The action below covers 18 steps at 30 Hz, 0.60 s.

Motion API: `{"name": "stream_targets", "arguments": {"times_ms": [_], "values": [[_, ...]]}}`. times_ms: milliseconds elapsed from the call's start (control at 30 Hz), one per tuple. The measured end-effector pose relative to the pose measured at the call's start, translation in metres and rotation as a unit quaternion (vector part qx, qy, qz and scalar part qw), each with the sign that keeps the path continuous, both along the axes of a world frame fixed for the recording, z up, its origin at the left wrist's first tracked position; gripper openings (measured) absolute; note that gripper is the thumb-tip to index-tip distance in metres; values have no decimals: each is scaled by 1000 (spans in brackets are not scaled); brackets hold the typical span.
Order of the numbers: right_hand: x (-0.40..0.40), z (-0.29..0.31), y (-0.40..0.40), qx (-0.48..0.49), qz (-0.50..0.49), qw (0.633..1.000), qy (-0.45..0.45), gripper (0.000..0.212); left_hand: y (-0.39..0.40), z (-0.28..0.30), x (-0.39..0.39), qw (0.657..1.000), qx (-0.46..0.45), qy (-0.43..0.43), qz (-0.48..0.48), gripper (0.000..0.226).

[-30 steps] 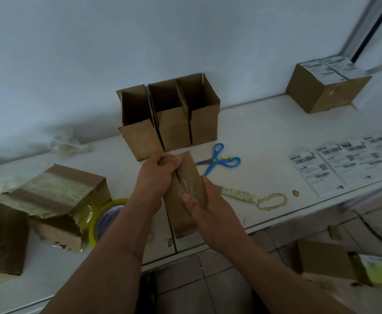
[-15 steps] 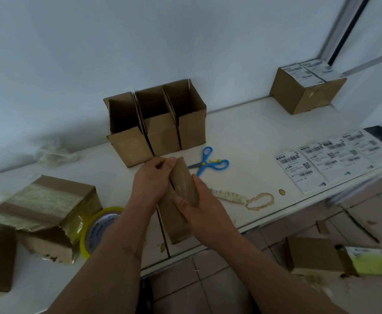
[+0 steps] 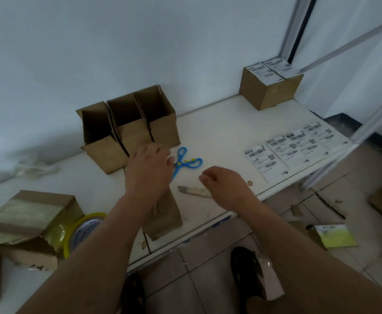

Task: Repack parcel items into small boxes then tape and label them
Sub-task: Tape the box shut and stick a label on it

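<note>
A small brown box lies flat near the white table's front edge, partly under my left forearm. My left hand hovers above it with loosely bent fingers, holding nothing, close to the blue scissors. My right hand floats to the right, fingers loosely curled and empty, above a box cutter. Three open small boxes stand in a row against the wall. Shipping labels lie at the table's right edge.
A torn-open taped parcel and a yellow tape roll sit at the left. A sealed, labelled box stands in the far right corner. Crumpled plastic lies by the wall. Cardboard scraps and a box litter the tiled floor.
Both hands have let go of the small brown box, which now lies on the table. My left hand moved up toward the scissors, my right hand swung out to the right.
</note>
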State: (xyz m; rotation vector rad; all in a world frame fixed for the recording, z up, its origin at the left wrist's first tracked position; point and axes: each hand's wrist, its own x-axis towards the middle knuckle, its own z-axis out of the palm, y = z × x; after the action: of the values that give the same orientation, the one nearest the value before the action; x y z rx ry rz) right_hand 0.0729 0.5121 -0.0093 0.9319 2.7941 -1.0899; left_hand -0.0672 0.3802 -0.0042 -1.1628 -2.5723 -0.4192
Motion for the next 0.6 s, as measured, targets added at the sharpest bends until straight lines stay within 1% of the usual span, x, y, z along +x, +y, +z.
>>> {"name": "stream_targets", "arguments": {"times_ms": [67, 133, 167, 233, 300, 433, 500, 600], "values": [[14, 0, 33, 43, -49, 998, -14, 34, 20, 1, 14, 991, -39, 90, -91, 16], [29, 0, 66, 72, -101, 992, -33, 37, 39, -2, 27, 977, -64, 116, -164, 25], [35, -1, 81, 84, -120, 988, -48, 39, 49, -3, 33, 973, -62, 120, -187, 30], [45, -8, 105, 90, -162, 980, -74, 45, 64, -5, 45, 970, -54, 122, -206, 29], [52, -18, 119, 86, -198, 971, -100, 51, 80, -10, 55, 964, -56, 124, -227, 18], [60, -37, 129, 115, -201, 961, -153, 56, 108, -18, 69, 956, -84, 110, -258, 13], [62, -45, 132, 119, -210, 957, -162, 60, 118, -21, 73, 956, -80, 105, -262, 13], [62, -52, 139, 119, -237, 953, -148, 66, 127, -20, 78, 958, -73, 93, -262, 15]]}}
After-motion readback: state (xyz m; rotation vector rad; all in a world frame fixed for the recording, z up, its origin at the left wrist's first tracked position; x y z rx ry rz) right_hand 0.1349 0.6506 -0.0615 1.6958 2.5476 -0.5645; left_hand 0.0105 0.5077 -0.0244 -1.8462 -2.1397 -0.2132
